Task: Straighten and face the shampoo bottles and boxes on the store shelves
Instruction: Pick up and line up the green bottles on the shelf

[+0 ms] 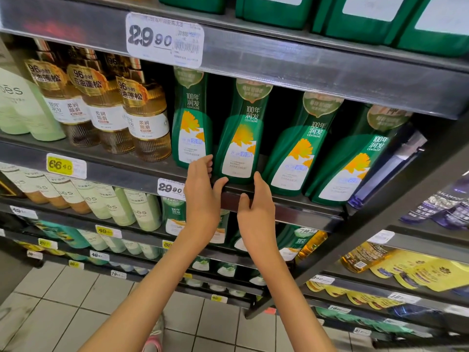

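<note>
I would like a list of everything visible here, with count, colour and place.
green shampoo bottles: four, green, middle shelf
amber bottles: at least three, golden, left of them
pale green bottles: count unclear, far left
green tubs: several, green, top shelf
large price tag: one, white, top shelf edge
left hand: one, left of the second bottle's base
right hand: one, right of that base

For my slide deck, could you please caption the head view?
The left hand and right hand flank a green shampoo bottle at the shelf edge, amber bottles further left.
</note>
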